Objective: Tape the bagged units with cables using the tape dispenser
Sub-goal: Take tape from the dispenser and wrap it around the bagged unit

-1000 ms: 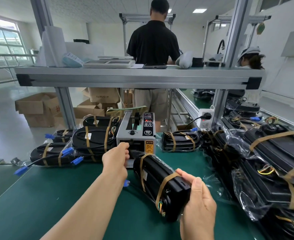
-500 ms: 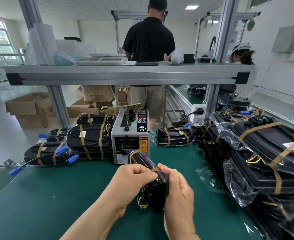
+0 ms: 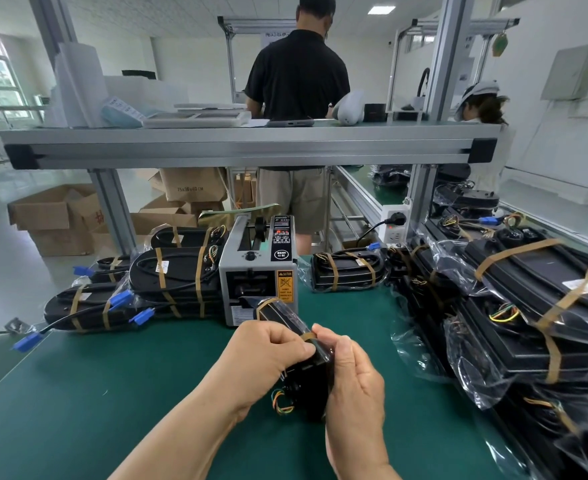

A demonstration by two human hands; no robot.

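The step in hand looks like wrapping a brown tape strip (image 3: pixel 308 337) round a black unit in a clear plastic bag (image 3: pixel 306 374), held mid-desk just before the grey box-shaped tape dispenser (image 3: pixel 258 275). The left hand (image 3: pixel 268 351) pinches the strip; the right hand (image 3: pixel 353 379) curls round the unit's near end. Next, the tape probably needs pressing flat. Clear bags (image 3: pixel 535 306) along the green desk's (image 3: pixel 112 393) right edge each hold a black unit, banded with tape.

Left grip (image 3: pixel 268 355) from tape dispenser (image 3: pixel 258 271) to bagged unit (image 3: pixel 283 313) beside right grip (image 3: pixel 355 386), perhaps with tape (image 3: pixel 307 337).
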